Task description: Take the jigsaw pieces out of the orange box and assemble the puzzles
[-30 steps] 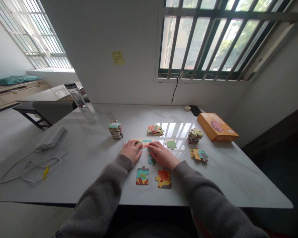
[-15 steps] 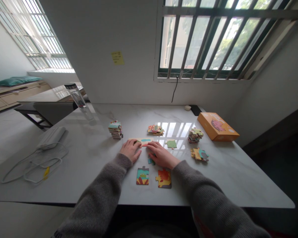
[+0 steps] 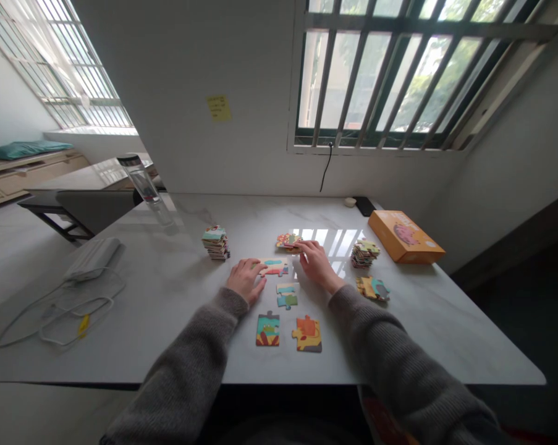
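My left hand [image 3: 245, 280] lies with fingers stretched over the left end of a strip of joined puzzle pieces [image 3: 276, 267]. The fingers of my right hand [image 3: 318, 262] are apart and reach the right edge of a low pile of puzzle pieces [image 3: 288, 241]; no piece shows in its grasp. Below the strip lies a blue and green puzzle piece [image 3: 287, 296]. Closer to me are a puzzle piece with a frog [image 3: 267, 329] and an orange and yellow puzzle piece [image 3: 308, 335], set apart.
Stacks of puzzle pieces stand at left [image 3: 216, 243] and right [image 3: 364, 253]. Beyond my right wrist are more loose pieces [image 3: 372, 288] and an orange box [image 3: 405, 237]. A glass bottle [image 3: 144, 182] and a pale device with a cable [image 3: 96, 259] sit at the left.
My right hand has left the strip and moved right and away to the pile. The blue and green piece is uncovered; the green piece at the right is now hidden. My left hand stays.
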Demonstrator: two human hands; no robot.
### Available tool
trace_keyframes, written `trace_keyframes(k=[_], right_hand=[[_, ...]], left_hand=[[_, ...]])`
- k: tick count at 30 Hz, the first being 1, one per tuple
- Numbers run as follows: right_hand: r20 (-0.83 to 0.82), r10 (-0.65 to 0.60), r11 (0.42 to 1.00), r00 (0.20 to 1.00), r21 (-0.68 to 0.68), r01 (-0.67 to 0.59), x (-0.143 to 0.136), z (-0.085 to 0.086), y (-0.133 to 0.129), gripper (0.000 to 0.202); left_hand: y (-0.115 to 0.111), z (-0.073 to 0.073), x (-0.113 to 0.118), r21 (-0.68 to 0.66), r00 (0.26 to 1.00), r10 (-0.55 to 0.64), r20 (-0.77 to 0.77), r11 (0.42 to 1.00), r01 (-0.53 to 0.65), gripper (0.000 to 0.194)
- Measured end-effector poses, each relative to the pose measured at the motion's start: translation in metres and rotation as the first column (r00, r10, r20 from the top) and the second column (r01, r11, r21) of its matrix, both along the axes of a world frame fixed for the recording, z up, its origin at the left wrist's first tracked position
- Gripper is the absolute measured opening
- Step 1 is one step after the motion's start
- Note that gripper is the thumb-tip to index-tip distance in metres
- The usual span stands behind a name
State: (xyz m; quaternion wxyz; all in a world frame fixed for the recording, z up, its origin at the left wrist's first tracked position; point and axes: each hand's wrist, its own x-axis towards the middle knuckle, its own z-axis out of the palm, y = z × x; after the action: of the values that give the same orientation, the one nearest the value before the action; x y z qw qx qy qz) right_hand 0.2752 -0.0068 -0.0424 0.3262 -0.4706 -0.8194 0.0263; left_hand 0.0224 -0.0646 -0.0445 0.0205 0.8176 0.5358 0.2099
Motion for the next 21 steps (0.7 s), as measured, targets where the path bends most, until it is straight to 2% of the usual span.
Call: trace_keyframes(k=[3,6,13,21], right_hand=[[0.08,-0.099,0.995,0.992,-0.006,0.1,0.002,0.001,0.019,0.04],[0.125,-0.135,0.99,0.983,-0.024,0.139,-0.001,0.0,0.033,0.033],[0.119,-0.103,0.992,0.988,-0.06,0.111,0.002,-0.001,0.05,0.015],[0.169,-0.088,0.99,0.982,-0.095,0.105,0.002,0.005,0.065,0.009]], left_hand=[[0.0,0.0,-0.001,-0.02,1.0,-0.024,-0.008,1.0,0.024,0.03],[0.0,0.0,-0.001,-0.056,0.999,-0.044,-0.028,0.998,0.043,0.028],[-0.002,0.0,0.001,-0.049,0.998,-0.046,-0.031,0.998,0.044,0.027],[-0.001,0.0,0.0,-0.066,0.998,-0.054,-0.034,0.996,0.052,0.027]])
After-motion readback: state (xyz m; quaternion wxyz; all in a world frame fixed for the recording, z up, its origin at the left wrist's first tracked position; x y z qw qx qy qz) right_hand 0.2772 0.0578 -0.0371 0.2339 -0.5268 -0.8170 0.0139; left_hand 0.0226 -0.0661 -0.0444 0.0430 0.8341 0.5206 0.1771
